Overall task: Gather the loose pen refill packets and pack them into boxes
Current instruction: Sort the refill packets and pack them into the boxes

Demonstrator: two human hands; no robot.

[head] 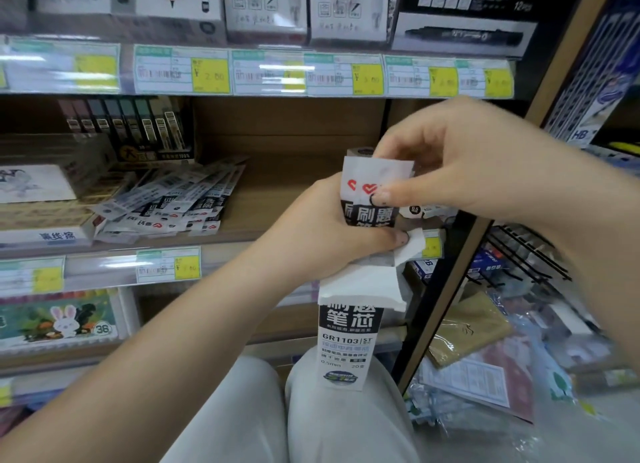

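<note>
head: worn camera | faces forward-down | close on hands, shelf (242, 240) behind

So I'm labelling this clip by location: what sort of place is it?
Most likely a stationery shop aisle: yellow price tags along the shelf edge, boxed pens above, loose refill packets piled on the shelf.

Wooden shop shelves (287, 143) with yellow price labels (367, 78), stocked with stationery.
</note>
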